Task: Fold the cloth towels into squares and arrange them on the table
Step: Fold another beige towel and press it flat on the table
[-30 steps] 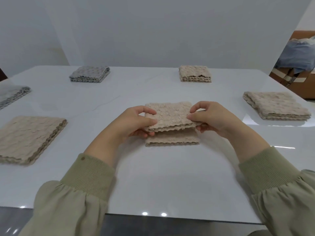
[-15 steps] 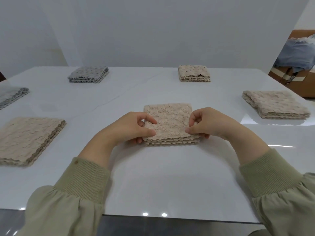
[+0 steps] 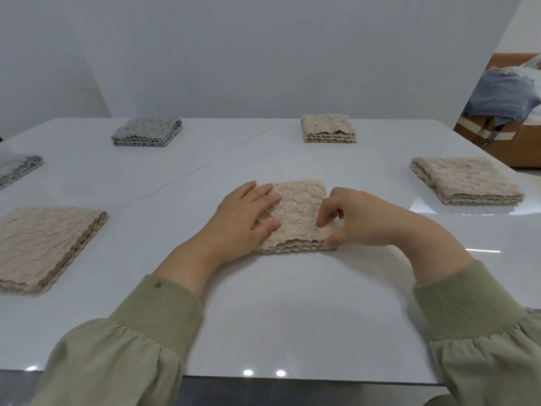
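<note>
Folded beige towel [image 3: 297, 213] sits flat mid-surface [image 3: 292, 303], dead ahead at 12 o'clock. Left grip [image 3: 244, 221] is spread wide, fingers straight, pressing down on the towel's 9 o'clock side. Right grip [image 3: 361, 222] is curled narrow, thumb and fingers pinching the towel's 4 o'clock corner.
</note>
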Motion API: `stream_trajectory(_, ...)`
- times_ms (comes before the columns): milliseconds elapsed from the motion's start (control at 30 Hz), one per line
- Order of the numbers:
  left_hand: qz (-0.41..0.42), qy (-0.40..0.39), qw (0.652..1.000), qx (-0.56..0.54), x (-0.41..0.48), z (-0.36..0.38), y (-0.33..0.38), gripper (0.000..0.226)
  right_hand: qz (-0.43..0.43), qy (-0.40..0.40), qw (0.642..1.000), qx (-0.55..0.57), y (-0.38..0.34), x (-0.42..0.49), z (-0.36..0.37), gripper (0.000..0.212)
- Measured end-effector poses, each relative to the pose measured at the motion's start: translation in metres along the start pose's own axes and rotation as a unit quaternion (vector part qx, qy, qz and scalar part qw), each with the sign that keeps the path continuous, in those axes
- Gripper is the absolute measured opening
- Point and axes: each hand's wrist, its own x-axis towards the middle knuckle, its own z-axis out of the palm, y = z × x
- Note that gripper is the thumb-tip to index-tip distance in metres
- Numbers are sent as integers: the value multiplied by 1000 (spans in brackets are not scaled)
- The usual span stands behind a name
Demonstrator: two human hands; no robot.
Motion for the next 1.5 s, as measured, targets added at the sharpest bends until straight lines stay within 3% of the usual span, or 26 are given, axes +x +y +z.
stream_trajectory(233,-36,-90,994,-47,0,-2,-4,54,-3,17,1000,17,2,-3,-2,12)
stream_trajectory(400,-34,-124,990,-65,1,-2,-5,57,13,-45,999,23,-2,-6,-6,13)
stream_trajectory(433,-31,-128,989,-61,2,-2,-6,57,7,-16,997,78,-4,-4,-9,10)
stream_trajectory(500,-30,-134,989,-53,3,-1,-6,59,-12,129,977,167,-10,7,-8,10)
stream_trajectory(567,-35,-133,989,-47,4,1,-7,61,-16,249,961,121,-20,24,2,21)
stream_trajectory(600,-37,-131,990,-45,4,1,-7,63,-24,262,962,71,-23,33,11,28)
stream_trajectory(700,-34,-124,990,-55,4,3,-8,69,-28,161,983,-86,-26,52,42,44)
stream_trajectory(767,-56,-87,987,-120,5,1,-8,69,6,80,989,-123,-23,56,50,51)
stream_trajectory(900,-162,87,918,-351,18,-6,-26,37,14,76,993,-90,-20,56,50,53)
stream_trajectory(1033,-154,65,942,-292,27,-7,-41,35,14,80,995,-60,-20,55,50,53)
stream_trajectory(1233,-144,75,933,-323,43,-4,-41,31,11,87,995,-41,-17,58,51,52)
stream_trajectory(1500,-193,164,948,-193,43,-2,-42,31,28,75,995,-66,-17,55,55,53)
